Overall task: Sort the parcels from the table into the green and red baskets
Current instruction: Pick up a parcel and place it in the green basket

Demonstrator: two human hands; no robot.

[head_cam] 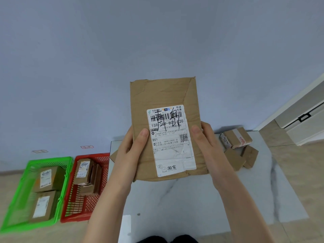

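- Gripping a flat brown parcel (166, 130) along its lower left edge with the left hand (130, 151), thumb curled onto the front face, other fingers hidden behind.
- Gripping the same parcel along its lower right edge with the right hand (208, 146), thumb likewise on the front.
- Held up between the two hands, above the bench (175, 199), touching nothing else.
- Long axis upright, leaning slightly to the left at the top; short creased top edge pointing up and away, bottom edge down between the wrists.
- Front face turned toward the camera, white shipping label (171, 141) right way up on the lower half, scrawled over in black marker.
- Just right of the right hand, on the bench: a small heap of loose parcels (235, 137).
- Left of the left hand and lower, on the floor: a red basket (91, 155) with several parcels standing in it.
- Further left, touching it side by side: a green basket (50, 159) with two parcels lying label-up.
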